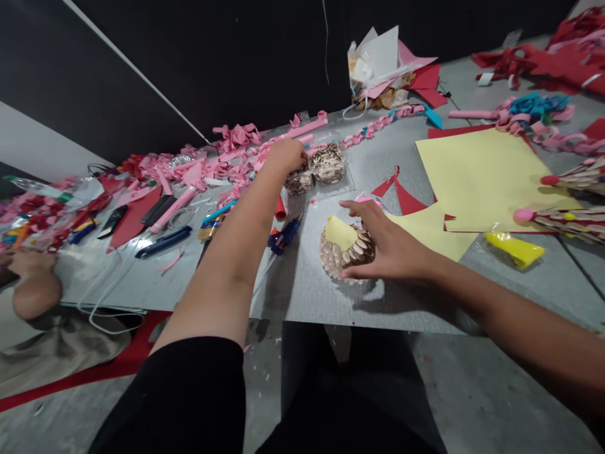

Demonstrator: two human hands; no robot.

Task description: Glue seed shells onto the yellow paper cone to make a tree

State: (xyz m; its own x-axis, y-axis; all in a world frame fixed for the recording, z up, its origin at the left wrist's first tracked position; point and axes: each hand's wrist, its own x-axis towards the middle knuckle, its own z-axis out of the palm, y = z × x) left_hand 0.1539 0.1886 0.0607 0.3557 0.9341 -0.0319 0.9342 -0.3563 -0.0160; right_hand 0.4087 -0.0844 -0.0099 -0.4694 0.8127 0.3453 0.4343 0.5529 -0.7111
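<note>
My left hand reaches into a clear plastic container of small brown and beige pieces, shells or seeds; its fingertips are mostly hidden there. Around the right side of a round cone-shaped craft is my right hand, thumb and fingers spread, close to or touching its edge. Rows of beige oval pieces cover the craft's lower part, and its pale yellow paper tip leans to the left. A blue glue gun lies left of the craft.
Yellow sheets and a yellow packet lie at the right, beside two decorated cones. Pink and red scraps crowd the left. A dark blue cutter is near the front edge. Another person's arm rests at far left.
</note>
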